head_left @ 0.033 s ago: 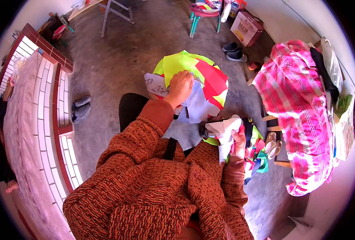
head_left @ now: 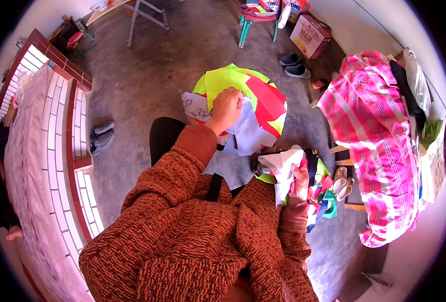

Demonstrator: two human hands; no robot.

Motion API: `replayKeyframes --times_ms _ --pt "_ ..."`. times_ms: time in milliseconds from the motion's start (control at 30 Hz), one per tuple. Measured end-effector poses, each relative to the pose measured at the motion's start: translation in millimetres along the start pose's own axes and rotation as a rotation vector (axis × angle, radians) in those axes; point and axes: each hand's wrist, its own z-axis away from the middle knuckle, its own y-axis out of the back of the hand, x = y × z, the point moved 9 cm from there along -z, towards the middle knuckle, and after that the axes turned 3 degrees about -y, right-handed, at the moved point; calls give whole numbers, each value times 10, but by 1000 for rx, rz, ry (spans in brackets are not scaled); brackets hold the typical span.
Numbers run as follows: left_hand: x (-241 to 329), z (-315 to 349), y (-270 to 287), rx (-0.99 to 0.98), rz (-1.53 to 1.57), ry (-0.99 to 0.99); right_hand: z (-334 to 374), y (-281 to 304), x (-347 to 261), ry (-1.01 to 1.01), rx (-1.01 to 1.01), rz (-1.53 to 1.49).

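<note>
Evidently both hands grip white pieces, the contents of the carton being hidden.

Lettered items, by position from the left hand:

1. Pale grey, flat, sheet-like piece, just left of the hand: dark, script-like marks, too small to read.
2. Two glossy packets, one beside a red-and-white one, well beyond the hand and to its right: bold white capitals on each.
3. White-and-red rectangular cardboard carton, nearer, farther right: printed front panel, wording unclear.
</note>
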Motion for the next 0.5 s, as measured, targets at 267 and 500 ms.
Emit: replayKeyframes --times_ms 267,500 --pt "-1110 -218 332 206 529 524 -22 95 40 7 23 4" --pt "-892 -58 897 340 -187 320 -13 119 20 18 16 9"
